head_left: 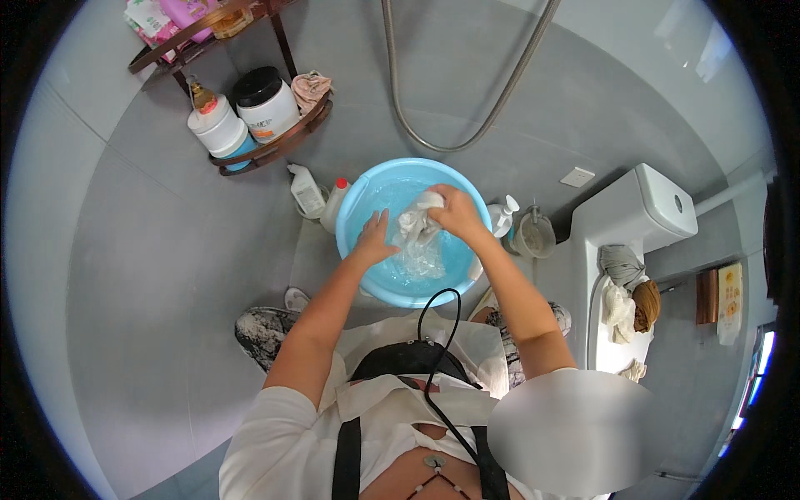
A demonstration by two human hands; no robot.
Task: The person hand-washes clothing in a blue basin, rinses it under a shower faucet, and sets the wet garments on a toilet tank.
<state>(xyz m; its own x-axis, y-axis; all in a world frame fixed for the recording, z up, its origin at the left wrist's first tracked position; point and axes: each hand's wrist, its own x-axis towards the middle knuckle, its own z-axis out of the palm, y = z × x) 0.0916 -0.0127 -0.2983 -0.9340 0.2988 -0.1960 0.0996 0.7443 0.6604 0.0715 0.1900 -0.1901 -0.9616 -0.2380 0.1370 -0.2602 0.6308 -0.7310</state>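
Observation:
A light blue round basin (354, 187) stands in front of me with water in it. My right hand (458, 213) is closed on a wet white cloth (413, 222), bunched up over the middle of the basin. Below the cloth the water (419, 260) looks stirred and clear, with ripples or splashes. Beside the cloth, on its left, my left hand (373, 240) is held over the basin with its fingers stretched out and nothing in it. Part of the cloth is hidden behind the fingers of my right hand.
White bottles (307, 192) stand left of the basin; a pump bottle (502, 217) and a small pail (533, 234) stand right. A corner shelf (283, 150) holds jars. A shower hose (400, 108) hangs behind. Clothes (618, 310) lie on the toilet (600, 225) at right.

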